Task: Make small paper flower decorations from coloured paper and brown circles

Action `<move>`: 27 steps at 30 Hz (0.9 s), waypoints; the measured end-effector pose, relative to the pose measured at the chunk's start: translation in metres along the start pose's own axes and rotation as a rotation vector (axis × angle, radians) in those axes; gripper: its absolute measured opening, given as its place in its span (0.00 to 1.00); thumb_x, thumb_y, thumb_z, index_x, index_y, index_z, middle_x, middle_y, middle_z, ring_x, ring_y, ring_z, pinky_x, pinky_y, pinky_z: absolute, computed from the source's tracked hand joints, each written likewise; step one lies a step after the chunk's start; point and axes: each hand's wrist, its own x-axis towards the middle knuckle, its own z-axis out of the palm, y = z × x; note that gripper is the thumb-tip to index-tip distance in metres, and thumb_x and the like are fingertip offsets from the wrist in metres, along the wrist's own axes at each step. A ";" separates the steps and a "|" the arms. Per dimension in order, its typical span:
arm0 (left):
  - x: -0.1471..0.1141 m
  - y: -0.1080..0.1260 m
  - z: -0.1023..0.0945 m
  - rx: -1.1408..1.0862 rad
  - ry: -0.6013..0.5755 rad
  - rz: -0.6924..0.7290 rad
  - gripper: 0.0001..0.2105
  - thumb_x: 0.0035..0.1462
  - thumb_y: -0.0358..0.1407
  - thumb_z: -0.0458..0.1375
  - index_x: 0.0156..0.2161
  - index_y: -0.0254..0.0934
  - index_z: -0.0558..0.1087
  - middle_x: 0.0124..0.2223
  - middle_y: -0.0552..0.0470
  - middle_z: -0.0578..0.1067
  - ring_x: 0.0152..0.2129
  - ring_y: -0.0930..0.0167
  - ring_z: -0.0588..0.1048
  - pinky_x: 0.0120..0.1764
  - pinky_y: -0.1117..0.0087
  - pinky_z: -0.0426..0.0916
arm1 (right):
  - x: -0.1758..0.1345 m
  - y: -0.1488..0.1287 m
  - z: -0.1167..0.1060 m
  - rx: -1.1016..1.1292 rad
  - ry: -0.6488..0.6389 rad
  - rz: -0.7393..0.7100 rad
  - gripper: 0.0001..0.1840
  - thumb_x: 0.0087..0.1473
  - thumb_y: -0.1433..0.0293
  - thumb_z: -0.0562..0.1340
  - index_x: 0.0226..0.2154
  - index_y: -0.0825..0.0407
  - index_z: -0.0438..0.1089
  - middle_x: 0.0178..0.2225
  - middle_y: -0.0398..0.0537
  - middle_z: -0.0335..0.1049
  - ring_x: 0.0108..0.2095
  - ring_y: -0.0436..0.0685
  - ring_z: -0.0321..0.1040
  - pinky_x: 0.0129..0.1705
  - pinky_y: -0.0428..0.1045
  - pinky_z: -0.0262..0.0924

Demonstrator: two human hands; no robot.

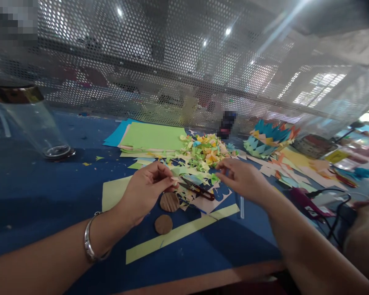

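My left hand [150, 186], with a silver bangle at the wrist, pinches a small pale paper piece [174, 180] between thumb and fingers. My right hand [241, 176] hovers at the right side of a heap of cut paper scraps [206, 151], fingers loosely bent and apart from the thumb. Between the hands lie dark-handled thread snips [199, 190], blades toward my left hand. Below my left hand are two round brown discs [169, 202], one nearer me. A pale yellow-green paper strip [184, 233] lies slanted across the blue table in front.
Stacked green and blue paper sheets [156, 136] lie behind the hands. A clear glass jar [38, 127] stands at left. At right are a folded-paper crown-like piece [267, 139], orange and yellow strips, and a purple device with cables [310, 205]. A perforated metal screen [160, 53] rises behind.
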 end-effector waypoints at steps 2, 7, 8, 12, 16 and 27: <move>-0.001 0.000 0.000 0.001 -0.016 0.018 0.05 0.54 0.31 0.62 0.30 0.37 0.69 0.28 0.57 0.73 0.27 0.75 0.75 0.35 0.72 0.72 | -0.015 0.031 -0.005 -0.070 -0.029 0.067 0.10 0.55 0.63 0.60 0.39 0.49 0.70 0.34 0.46 0.73 0.29 0.53 0.67 0.30 0.48 0.57; -0.003 -0.001 0.000 0.046 -0.035 0.047 0.05 0.55 0.33 0.62 0.31 0.37 0.70 0.29 0.56 0.74 0.27 0.74 0.76 0.35 0.71 0.73 | -0.051 0.097 0.000 -0.231 -0.023 0.197 0.19 0.51 0.63 0.61 0.46 0.51 0.70 0.41 0.55 0.73 0.39 0.62 0.71 0.41 0.54 0.62; -0.003 -0.001 0.001 0.056 -0.036 0.058 0.04 0.55 0.33 0.62 0.32 0.37 0.70 0.29 0.56 0.74 0.27 0.74 0.76 0.35 0.71 0.73 | -0.055 0.104 0.003 -0.246 -0.050 0.206 0.20 0.50 0.63 0.61 0.46 0.52 0.70 0.42 0.55 0.72 0.40 0.63 0.71 0.43 0.55 0.62; -0.005 -0.002 0.001 0.095 -0.050 0.092 0.04 0.55 0.32 0.62 0.32 0.38 0.70 0.30 0.56 0.74 0.28 0.74 0.76 0.36 0.71 0.73 | -0.057 0.116 0.013 -0.256 -0.072 0.234 0.23 0.50 0.65 0.60 0.49 0.54 0.69 0.41 0.55 0.72 0.41 0.63 0.71 0.45 0.54 0.62; -0.006 -0.002 0.001 0.125 -0.070 0.115 0.03 0.56 0.32 0.62 0.33 0.37 0.71 0.30 0.55 0.75 0.29 0.73 0.77 0.37 0.71 0.73 | -0.055 0.115 0.019 -0.265 -0.050 0.253 0.22 0.47 0.64 0.60 0.46 0.55 0.70 0.40 0.55 0.71 0.40 0.64 0.70 0.44 0.55 0.61; -0.006 -0.004 -0.001 0.204 -0.091 0.120 0.05 0.56 0.36 0.61 0.32 0.38 0.70 0.31 0.53 0.76 0.30 0.71 0.77 0.37 0.68 0.74 | -0.055 0.105 0.019 -0.237 0.143 0.271 0.16 0.53 0.61 0.59 0.42 0.52 0.67 0.38 0.56 0.74 0.39 0.64 0.72 0.39 0.54 0.62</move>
